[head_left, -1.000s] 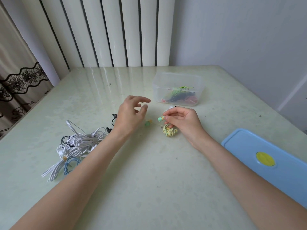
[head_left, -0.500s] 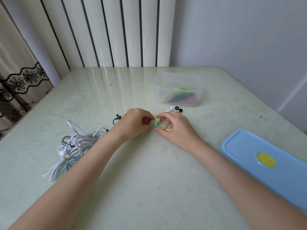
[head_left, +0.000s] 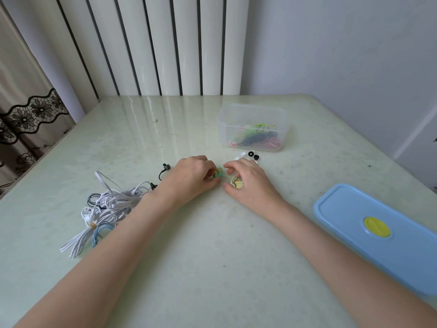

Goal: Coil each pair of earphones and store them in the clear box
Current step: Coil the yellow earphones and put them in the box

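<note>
My left hand [head_left: 189,176] pinches the green earbuds [head_left: 217,174] of a yellow-green pair of earphones at mid-table. Right beside it, my right hand [head_left: 246,183] holds the small yellow coil of that pair's cord [head_left: 237,183] under its curled fingers. The clear box [head_left: 253,112] stands open behind my hands, with green, black and red coiled earphones inside. A tangled pile of white earphones [head_left: 106,207] with black and blue cords lies at the left, next to my left forearm.
The blue lid [head_left: 378,235] with a yellow spot lies at the right edge of the table. Loose black and white ear tips [head_left: 250,155] sit just in front of the box. A black earbud [head_left: 165,167] pokes out left of my left hand. Wall and radiator stand behind.
My left hand, open and apart a second ago, has come in and taken hold of the earbuds. My right hand has shifted slightly with the coil; both hands now meet.
</note>
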The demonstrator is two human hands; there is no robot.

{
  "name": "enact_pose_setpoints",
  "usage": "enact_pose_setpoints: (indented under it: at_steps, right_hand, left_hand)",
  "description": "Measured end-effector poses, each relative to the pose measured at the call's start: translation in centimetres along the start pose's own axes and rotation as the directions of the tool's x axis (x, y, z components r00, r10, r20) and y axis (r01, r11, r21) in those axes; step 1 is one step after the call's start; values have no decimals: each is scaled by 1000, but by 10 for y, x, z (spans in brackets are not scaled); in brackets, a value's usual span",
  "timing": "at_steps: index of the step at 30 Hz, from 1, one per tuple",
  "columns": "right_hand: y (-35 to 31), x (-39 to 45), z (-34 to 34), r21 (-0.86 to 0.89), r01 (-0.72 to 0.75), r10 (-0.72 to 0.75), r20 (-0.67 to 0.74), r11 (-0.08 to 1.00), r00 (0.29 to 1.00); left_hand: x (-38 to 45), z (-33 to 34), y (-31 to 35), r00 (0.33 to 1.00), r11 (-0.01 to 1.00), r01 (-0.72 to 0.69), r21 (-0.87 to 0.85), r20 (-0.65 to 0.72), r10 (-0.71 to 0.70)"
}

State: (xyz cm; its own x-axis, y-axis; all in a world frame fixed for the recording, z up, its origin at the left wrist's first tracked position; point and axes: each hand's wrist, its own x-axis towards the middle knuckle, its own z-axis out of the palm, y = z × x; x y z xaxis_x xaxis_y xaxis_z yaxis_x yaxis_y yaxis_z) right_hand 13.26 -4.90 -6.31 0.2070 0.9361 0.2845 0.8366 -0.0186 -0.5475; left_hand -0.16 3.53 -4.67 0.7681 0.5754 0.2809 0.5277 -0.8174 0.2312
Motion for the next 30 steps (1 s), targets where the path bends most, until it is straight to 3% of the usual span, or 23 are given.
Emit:
enact_pose_setpoints:
  at_steps: [6,9,12,19,22,25,27,30]
  right_hand:
    - [-7,-1,-20,-131,-39,47,54,991,997]
    - [-11,0,-39,-258,-52,107,203,965,973]
    - [-16,-2,-46,-236,-35,100,268,971,958]
    - [-17,15,-57,-149,-38,59,137,988,989]
    - [-14,38,-84,-95,-58,48,-98,994,994]
    - [-4,66,-106,-91,-98,68,-284,991,956]
    - [7,83,-111,-98,-148,116,-273,984,955]
    - [28,97,-105,-164,-240,227,-93,957,969]
  left_hand:
    - [2,2,-5,995,999,24,-48,93,-19]
    - [4,5,-4,985,999,-21,-43,170,28]
    - [8,9,-1,990,992,-82,-93,106,92]
    - [12,-4,4,995,964,13,-264,-90,-38]
    - [45,-29,16,972,942,2,-336,-219,-81]
    - [93,-48,32,963,902,46,-429,-222,-155]
    - [119,-49,40,968,866,103,-488,-151,-200]
    - [133,-38,39,972,897,193,-397,-47,-229]
